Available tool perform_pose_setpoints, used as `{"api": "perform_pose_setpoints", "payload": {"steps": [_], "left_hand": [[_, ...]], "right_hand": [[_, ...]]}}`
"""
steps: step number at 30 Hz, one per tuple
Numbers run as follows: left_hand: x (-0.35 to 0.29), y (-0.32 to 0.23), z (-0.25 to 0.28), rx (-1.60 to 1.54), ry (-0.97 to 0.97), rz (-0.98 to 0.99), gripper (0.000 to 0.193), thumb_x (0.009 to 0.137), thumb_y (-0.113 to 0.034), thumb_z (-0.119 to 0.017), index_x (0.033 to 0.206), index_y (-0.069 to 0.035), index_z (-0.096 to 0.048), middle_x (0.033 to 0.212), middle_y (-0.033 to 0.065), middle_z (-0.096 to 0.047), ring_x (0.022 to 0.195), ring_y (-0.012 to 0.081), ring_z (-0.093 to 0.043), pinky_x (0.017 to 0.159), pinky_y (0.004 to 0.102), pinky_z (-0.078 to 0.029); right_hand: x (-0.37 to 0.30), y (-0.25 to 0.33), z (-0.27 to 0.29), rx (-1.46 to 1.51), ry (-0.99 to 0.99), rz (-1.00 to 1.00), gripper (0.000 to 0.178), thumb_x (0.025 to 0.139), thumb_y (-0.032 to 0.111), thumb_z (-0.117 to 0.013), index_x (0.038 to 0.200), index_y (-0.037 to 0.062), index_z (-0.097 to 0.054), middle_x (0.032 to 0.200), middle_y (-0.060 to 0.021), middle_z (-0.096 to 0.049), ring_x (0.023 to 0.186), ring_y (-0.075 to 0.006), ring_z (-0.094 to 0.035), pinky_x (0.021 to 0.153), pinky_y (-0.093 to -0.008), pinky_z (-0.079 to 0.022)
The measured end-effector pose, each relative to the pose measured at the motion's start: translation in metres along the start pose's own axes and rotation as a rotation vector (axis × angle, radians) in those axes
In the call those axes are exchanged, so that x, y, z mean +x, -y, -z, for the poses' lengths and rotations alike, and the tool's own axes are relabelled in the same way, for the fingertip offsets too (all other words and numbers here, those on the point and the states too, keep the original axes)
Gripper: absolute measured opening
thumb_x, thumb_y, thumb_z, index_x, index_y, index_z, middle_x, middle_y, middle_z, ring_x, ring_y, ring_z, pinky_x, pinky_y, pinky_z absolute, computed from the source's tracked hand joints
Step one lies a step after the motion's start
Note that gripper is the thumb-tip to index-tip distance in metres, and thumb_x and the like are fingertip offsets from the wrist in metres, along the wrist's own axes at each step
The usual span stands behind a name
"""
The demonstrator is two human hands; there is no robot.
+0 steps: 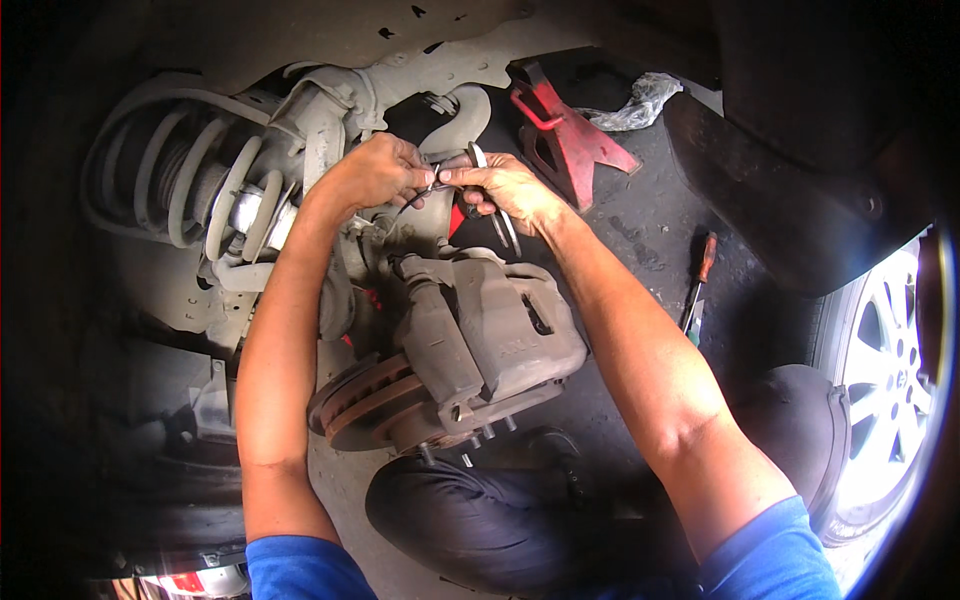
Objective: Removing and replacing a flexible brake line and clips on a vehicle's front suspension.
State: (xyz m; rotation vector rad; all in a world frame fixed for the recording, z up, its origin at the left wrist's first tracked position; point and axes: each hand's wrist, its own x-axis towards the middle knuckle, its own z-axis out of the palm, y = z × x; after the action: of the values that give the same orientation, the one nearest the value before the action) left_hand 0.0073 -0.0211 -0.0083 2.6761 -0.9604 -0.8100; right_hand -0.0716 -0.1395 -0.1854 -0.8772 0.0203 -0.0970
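Note:
Above the brake caliper [510, 325], my two hands meet fingertip to fingertip. My left hand [378, 172] is closed in a pinch on a thin black cable [411, 202], which trails down from the fingers. Fingers of my right hand [505, 188] pinch at the same spot, where a small pale piece shows between the tips; its kind is too small to tell. A white-edged, ring-like loop [511, 236] passes by the right hand's fingers, partly hidden by them. Below the caliper is a rusty brake disc [365, 405] with bare wheel studs.
A coil spring [228, 195] on a strut lies left of my hands. Beyond them stand a red jack stand [573, 140] and crumpled clear plastic [645, 100]. An orange-handled screwdriver [707, 258] lies on the floor at right, near a wheel [885, 370]. My bent leg [450, 520] is beneath the disc.

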Motion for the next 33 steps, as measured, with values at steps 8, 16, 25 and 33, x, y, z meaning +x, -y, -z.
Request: {"api": "perform_pose_setpoints", "payload": {"steps": [8, 16, 25, 33], "left_hand": [[-0.0018, 0.0001, 0.0016, -0.01, 0.021, 0.004, 0.03, 0.09, -0.018, -0.077, 0.106, 0.007, -0.071, 0.091, 0.0115, -0.075, 0.079, 0.0173, -0.07, 0.07, 0.0298, -0.057], [0.0007, 0.0032, 0.0023, -0.008, 0.039, -0.02, 0.028, 0.086, -0.012, -0.077, 0.107, 0.006, -0.071, 0.088, 0.01, -0.074, 0.079, 0.0156, -0.07, 0.07, 0.029, -0.054], [0.0002, 0.0028, 0.0027, 0.023, 0.032, -0.018, 0.028, 0.087, -0.013, -0.077, 0.106, 0.006, -0.071, 0.088, 0.0094, -0.073, 0.079, 0.0157, -0.069, 0.07, 0.0292, -0.054], [0.0021, 0.0045, 0.002, 0.056, 0.04, -0.028, 0.03, 0.085, -0.012, -0.079, 0.105, 0.008, -0.07, 0.088, 0.0108, -0.073, 0.075, 0.0173, -0.069, 0.068, 0.0294, -0.055]], "right_hand": [[0.001, -0.0044, -0.0073, 0.073, 0.007, 0.053, 0.024, 0.087, 0.018, -0.082, 0.106, 0.0052, -0.075, 0.076, 0.0061, -0.06, 0.059, -0.0018, -0.046, 0.047, -0.0188, -0.036], [-0.0005, -0.0005, -0.004, 0.068, 0.054, 0.065, 0.027, 0.086, 0.015, -0.082, 0.109, 0.0039, -0.074, 0.077, 0.0057, -0.06, 0.06, -0.0013, -0.046, 0.047, -0.0181, -0.035], [0.0001, -0.0003, -0.0029, 0.03, 0.057, 0.038, 0.031, 0.086, 0.016, -0.082, 0.113, 0.0041, -0.074, 0.079, 0.0058, -0.062, 0.061, -0.0011, -0.047, 0.048, -0.0179, -0.038], [-0.0009, 0.0001, -0.0021, 0.019, 0.06, -0.009, 0.032, 0.086, 0.022, -0.083, 0.11, 0.0039, -0.074, 0.08, 0.0053, -0.063, 0.063, -0.002, -0.047, 0.05, -0.019, -0.039]]}}
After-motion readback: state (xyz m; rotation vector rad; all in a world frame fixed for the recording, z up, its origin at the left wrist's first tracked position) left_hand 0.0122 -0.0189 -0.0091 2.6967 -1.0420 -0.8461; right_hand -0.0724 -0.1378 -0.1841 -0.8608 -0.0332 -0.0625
